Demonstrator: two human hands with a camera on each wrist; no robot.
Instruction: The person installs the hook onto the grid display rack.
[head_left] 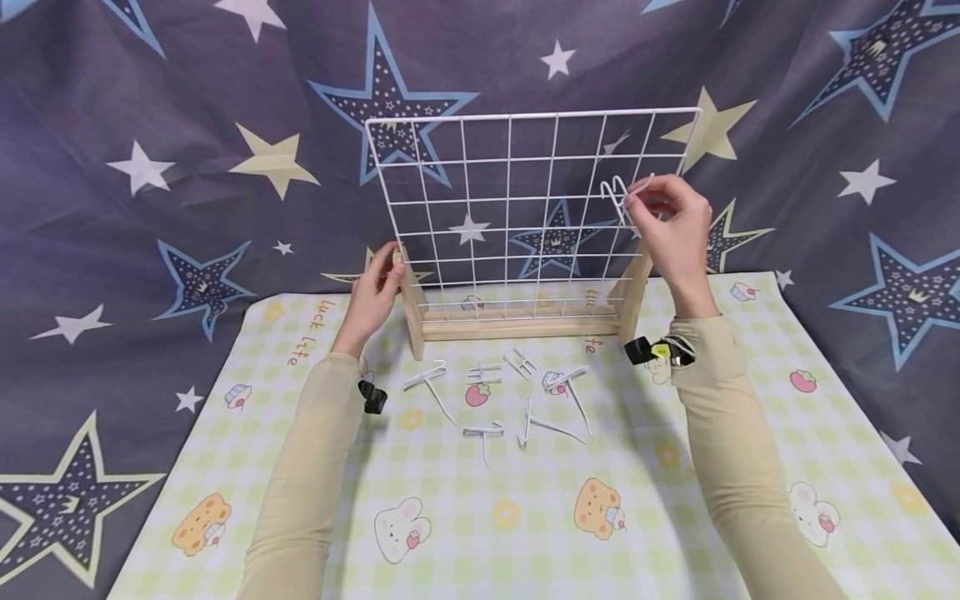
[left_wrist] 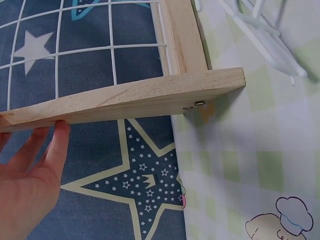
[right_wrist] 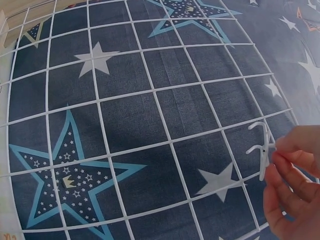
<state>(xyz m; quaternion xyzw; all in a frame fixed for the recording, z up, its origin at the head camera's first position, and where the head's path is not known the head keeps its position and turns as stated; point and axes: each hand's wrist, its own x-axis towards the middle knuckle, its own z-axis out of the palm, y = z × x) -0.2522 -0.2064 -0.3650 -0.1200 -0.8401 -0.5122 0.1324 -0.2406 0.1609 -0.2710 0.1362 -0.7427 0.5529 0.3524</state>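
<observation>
Pinching a white wire hook (head_left: 617, 193) between thumb and fingertips (right_wrist: 292, 159), my right hand (head_left: 675, 229) holds it up against the upper right part of the white wire grid panel (head_left: 525, 208), its bent prongs pointing at the wires. From the right wrist view I cannot tell whether the prongs sit over a wire or just in front of one. My left hand (head_left: 372, 293) rests with straight fingers (left_wrist: 59, 145) against the outer side of the left wooden foot (left_wrist: 125, 100), touching it rather than gripping it.

My worry is the light pinch: the hook is thin and smooth, so I judge it could twist or slip from my fingertips and drop behind the panel onto the star-patterned cloth (head_left: 150, 167). Pushing hard on the grid could also tip the stand backward, since my left hand only steadies one foot. More loose hooks (head_left: 495, 400) lie on the checked mat (head_left: 450, 517) in front of the stand, near my sleeves, and a forearm could sweep them aside.
</observation>
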